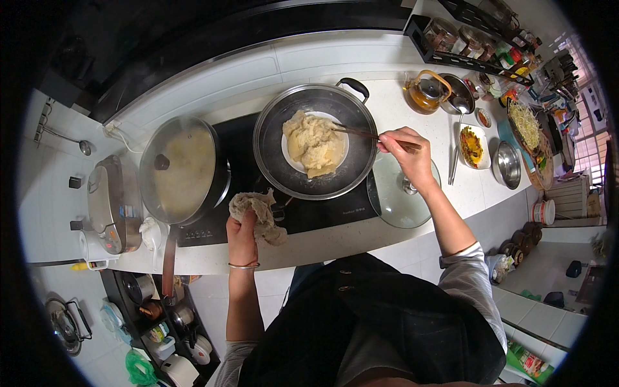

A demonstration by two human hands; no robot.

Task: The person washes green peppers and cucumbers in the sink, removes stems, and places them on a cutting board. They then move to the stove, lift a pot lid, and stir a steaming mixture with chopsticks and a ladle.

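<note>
My right hand (408, 155) grips a pair of dark wooden chopsticks (358, 132). Their tips touch a pale, doughy heap of food (314, 140) piled on a white plate (342, 154). That plate sits inside a wide dark pan (271, 164) with a steel rim, on the black cooktop (333, 212). In my left hand (243, 237) is a crumpled greyish cloth (258, 213), held near the pan's front left side. A glass lid (396, 208) with a metal knob lies on the counter below my right forearm.
At left, a long-handled pan (223, 186) stands under a steamed-up glass lid (186, 179), beside a rice cooker (109, 203). To the right are a glass teapot (423, 96), a ladle (456, 145), a dish of chopped food (471, 147) and a steel bowl (507, 164).
</note>
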